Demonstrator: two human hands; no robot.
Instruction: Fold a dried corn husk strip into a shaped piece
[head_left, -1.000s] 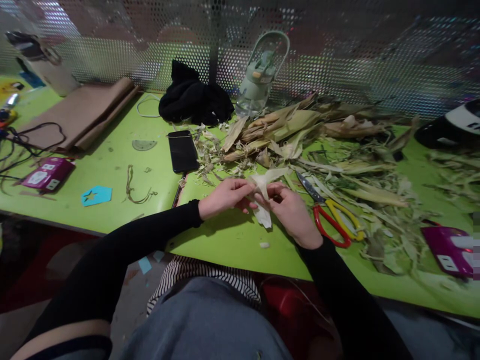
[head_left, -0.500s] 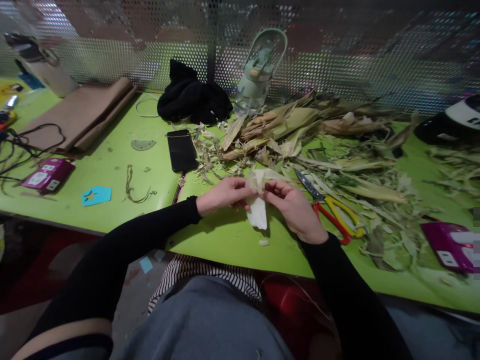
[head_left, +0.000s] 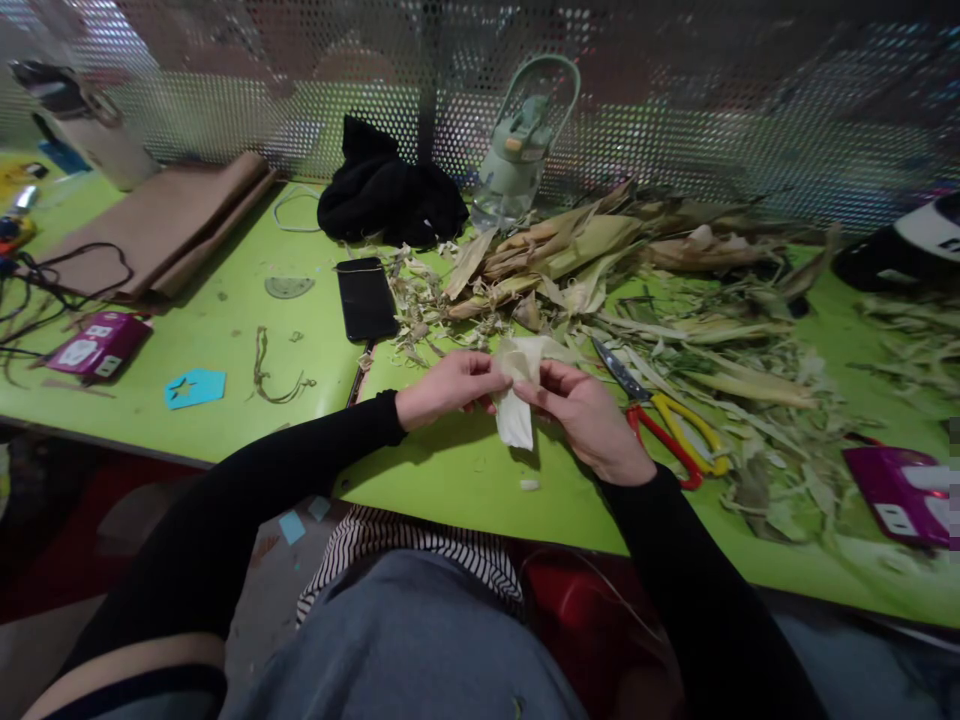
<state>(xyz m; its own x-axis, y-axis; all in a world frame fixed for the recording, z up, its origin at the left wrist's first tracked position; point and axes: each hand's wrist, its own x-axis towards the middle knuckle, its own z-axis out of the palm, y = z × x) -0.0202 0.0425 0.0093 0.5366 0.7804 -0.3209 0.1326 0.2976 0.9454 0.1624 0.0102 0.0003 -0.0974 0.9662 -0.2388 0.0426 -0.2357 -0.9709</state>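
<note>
A pale strip of corn husk is held between my two hands, above the near part of the green table. My left hand pinches its left edge with thumb and fingers. From the other side my right hand grips it, thumb in front. The strip's lower end hangs free and its upper part fans out above the thumbs. Just right of my right hand lie scissors with one red and one yellow handle. A small white scrap lies below the strip.
Dried corn husks are heaped behind my hands, with shreds spreading right. A phone, a black cloth and a clear bottle stand or lie farther back. Purple boxes sit at both sides. A perforated metal screen borders the back.
The husk strip looks more spread out between my fingers, and its lower end is slightly higher. Both hands stay nearly in place, still pinching it.
</note>
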